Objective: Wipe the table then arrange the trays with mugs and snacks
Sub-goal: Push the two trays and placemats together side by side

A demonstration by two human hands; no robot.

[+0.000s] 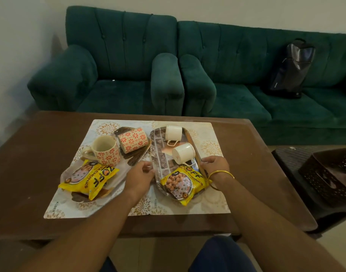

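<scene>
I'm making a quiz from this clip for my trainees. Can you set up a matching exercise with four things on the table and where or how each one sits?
Column one:
1. flowered mug with open mouth showing
2. flowered mug lying on its side
3. plain cream mugs
4. right hand

Column two:
A. tipped over at the far end of the left tray
B. both lying on the right tray
C. at the right tray's right edge
D. upright on the left tray, behind a yellow snack packet

Pairs: 1-D, 2-A, 3-B, 4-C
</scene>
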